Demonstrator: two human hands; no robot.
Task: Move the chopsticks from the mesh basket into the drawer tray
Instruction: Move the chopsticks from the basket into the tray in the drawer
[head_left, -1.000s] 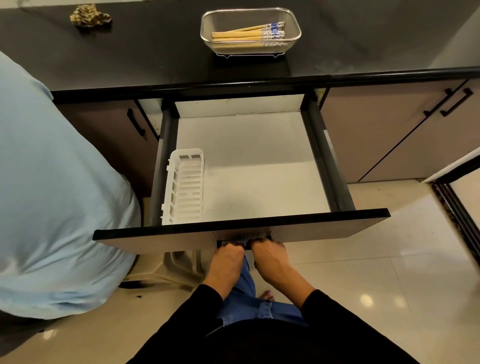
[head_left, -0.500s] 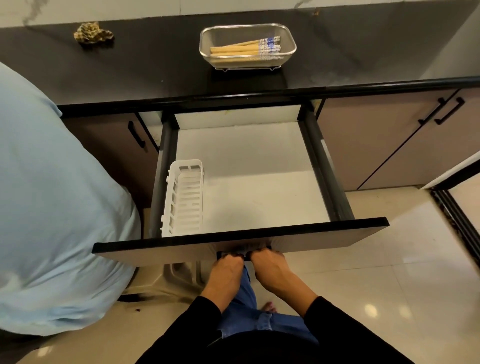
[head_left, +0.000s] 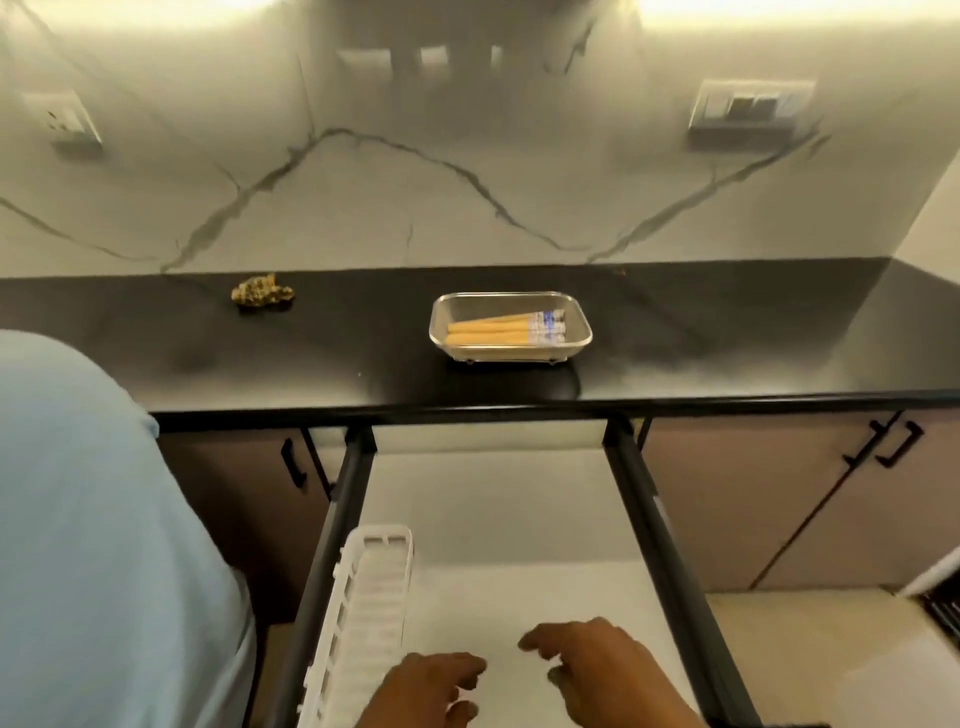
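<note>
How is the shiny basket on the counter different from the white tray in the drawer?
The mesh basket is shiny metal; the drawer tray is white slatted plastic. The mesh basket sits on the black countertop; the drawer tray lies in the open drawer, by its left side. The mesh basket holds chopsticks; the drawer tray holds nothing. Both are shallow and rectangular.

Both hands have left the drawer (head_left: 519, 519) front. Left hand (head_left: 431, 688) and right hand (head_left: 597, 670) now hover, fingers loosely curled, above the drawer floor. View has tilted upward.
</note>
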